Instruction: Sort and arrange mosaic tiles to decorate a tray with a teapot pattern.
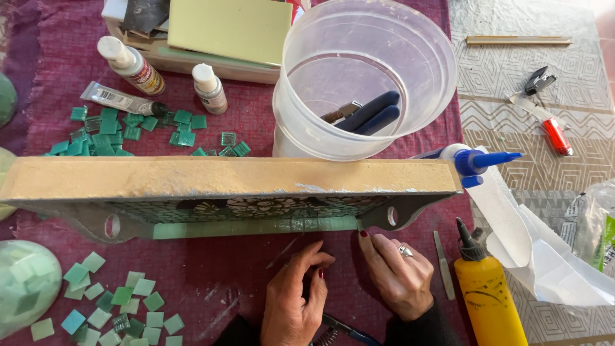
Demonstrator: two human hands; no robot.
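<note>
Head view: right hand (398, 274), fingers together, presses an index fingertip on the green tile strip (256, 226) edging the upright mosaic board (224, 179). Left hand (293, 300) rests loosely curled, empty. Yellow glue bottle (490, 301) right, label unreadable; blue-handled tool (343, 330) partly hidden.

green tile strip (256, 227) | along tray's lower edge | right end fingertip-pressed

green dome (25, 285) cut off left, nippers (343, 330) half-hidden
</note>
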